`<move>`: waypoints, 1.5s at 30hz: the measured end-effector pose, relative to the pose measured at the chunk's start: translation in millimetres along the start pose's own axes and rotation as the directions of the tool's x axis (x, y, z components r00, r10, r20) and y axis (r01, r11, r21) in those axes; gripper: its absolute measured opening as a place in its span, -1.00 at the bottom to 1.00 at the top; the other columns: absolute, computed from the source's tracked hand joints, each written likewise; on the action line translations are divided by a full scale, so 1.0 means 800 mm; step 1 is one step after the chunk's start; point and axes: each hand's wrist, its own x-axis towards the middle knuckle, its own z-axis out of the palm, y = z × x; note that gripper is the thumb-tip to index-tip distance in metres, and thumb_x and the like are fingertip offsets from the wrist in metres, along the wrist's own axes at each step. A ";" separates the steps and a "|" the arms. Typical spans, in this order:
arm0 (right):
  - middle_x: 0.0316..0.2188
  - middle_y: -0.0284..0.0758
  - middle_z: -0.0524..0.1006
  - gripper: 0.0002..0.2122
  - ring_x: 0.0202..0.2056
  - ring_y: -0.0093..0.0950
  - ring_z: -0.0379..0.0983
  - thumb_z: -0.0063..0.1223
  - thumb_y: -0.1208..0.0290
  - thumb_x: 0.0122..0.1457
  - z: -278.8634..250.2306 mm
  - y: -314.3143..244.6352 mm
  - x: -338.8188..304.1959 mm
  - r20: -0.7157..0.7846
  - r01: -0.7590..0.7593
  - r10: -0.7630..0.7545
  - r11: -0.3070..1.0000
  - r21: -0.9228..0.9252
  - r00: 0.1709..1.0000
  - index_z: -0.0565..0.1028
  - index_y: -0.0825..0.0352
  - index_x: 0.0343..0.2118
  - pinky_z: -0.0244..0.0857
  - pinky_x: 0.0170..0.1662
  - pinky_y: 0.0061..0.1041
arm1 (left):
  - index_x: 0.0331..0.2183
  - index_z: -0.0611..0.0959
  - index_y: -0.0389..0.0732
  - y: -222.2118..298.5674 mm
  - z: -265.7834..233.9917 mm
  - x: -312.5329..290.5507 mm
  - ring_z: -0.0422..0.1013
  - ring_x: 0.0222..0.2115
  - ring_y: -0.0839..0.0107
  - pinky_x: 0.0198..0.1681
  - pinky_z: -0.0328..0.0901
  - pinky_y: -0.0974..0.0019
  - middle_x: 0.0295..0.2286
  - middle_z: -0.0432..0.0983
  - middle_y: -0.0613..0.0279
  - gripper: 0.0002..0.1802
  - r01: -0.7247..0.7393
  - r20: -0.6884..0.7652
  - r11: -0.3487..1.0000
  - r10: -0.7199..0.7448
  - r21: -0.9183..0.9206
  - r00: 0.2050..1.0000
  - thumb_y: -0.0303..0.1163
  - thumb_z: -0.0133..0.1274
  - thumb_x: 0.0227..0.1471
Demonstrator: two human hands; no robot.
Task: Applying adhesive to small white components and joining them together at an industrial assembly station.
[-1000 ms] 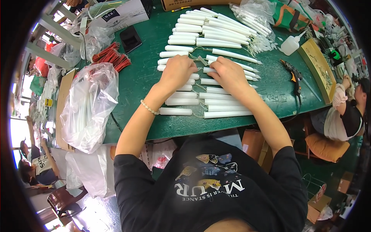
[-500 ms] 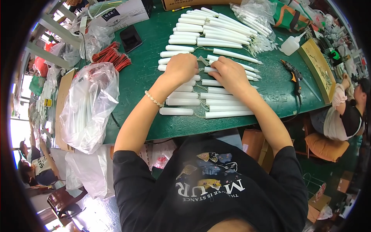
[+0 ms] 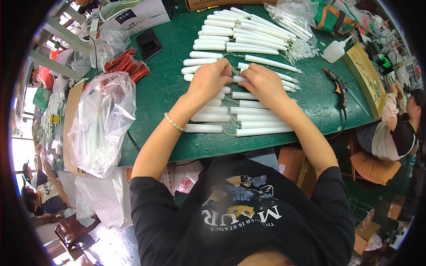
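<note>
Across the table lie two columns of white plastic candle sticks, the left pieces [image 3: 204, 128] shorter and blunt, the right ones ending in pointed flame-shaped tips. Thin pale wires [image 3: 229, 132] join the pairs across the gap. My left hand [image 3: 209, 80] is closed at the gap, its thumb and fingers pinching a small greyish strip [image 3: 234, 71]. Facing it, my right hand [image 3: 265, 84] pinches the inner end of a white candle stick [image 3: 239, 79]. The fingers hide the wire joint between them.
A clear bag of white tubes [image 3: 102, 119] and red wire bundles [image 3: 128, 66] lie left, near a black phone [image 3: 149, 44]. To the right are a glue gun [image 3: 339, 91], a white squeeze bottle [image 3: 336, 49] and a yellow tray [image 3: 366, 80]. Another person [image 3: 395, 128] sits at the right.
My left hand has shifted slightly right and up, its fingers now on the greyish strip that stood between the hands. My right hand stays nearly in place.
</note>
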 end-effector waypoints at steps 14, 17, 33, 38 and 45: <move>-0.51 -0.31 0.39 -0.83 -0.42 -0.31 0.38 0.13 0.38 -0.08 -0.007 -0.013 0.001 -0.013 0.010 -0.009 0.998 0.069 1.000 0.45 0.31 -0.43 0.26 -0.39 -0.40 | -0.45 0.39 -0.35 0.012 -0.007 -0.009 0.44 -0.47 0.49 -0.35 0.32 0.47 -0.53 0.41 0.25 -0.94 0.207 0.059 0.926 -0.199 -0.317 0.978 -0.65 -0.06 -0.06; -0.51 -0.31 0.38 -0.83 -0.43 -0.30 0.38 0.13 0.38 -0.08 -0.005 -0.008 0.000 -0.034 0.016 -0.013 0.997 0.072 0.999 0.45 0.31 -0.43 0.25 -0.40 -0.40 | -0.42 0.39 -0.36 0.010 -0.009 -0.014 0.44 -0.44 0.46 -0.33 0.32 0.46 -0.50 0.40 0.23 -0.92 0.192 0.047 0.906 -0.189 -0.378 0.981 -0.67 -0.10 -0.06; -0.53 -0.31 0.38 -0.83 -0.44 -0.31 0.37 0.13 0.38 -0.09 -0.010 -0.015 -0.004 -0.030 0.008 -0.005 0.996 0.091 1.000 0.45 0.31 -0.44 0.24 -0.41 -0.40 | -0.33 0.48 -0.34 0.007 -0.013 -0.025 0.46 -0.34 0.46 -0.22 0.32 0.44 -0.44 0.51 0.19 -0.79 0.117 0.046 0.922 -0.108 -0.370 0.993 -0.65 0.01 -0.13; -0.53 -0.32 0.38 -0.84 -0.45 -0.31 0.37 0.14 0.40 -0.10 -0.013 -0.018 -0.007 -0.013 -0.006 0.007 0.995 0.101 1.000 0.45 0.31 -0.45 0.25 -0.43 -0.40 | -0.34 0.50 -0.32 0.005 -0.010 -0.028 0.47 -0.37 0.42 -0.26 0.34 0.42 -0.46 0.52 0.16 -0.79 0.152 0.077 0.884 -0.132 -0.442 0.988 -0.63 0.04 -0.15; -0.53 -0.32 0.38 -0.84 -0.44 -0.32 0.38 0.14 0.40 -0.10 -0.012 -0.020 -0.008 -0.025 -0.020 0.023 0.994 0.112 0.999 0.46 0.31 -0.44 0.26 -0.42 -0.41 | -0.36 0.50 -0.32 0.006 0.001 -0.030 0.45 -0.40 0.46 -0.27 0.34 0.43 -0.46 0.47 0.20 -0.78 0.077 -0.003 0.925 -0.085 -0.371 0.996 -0.63 0.07 -0.19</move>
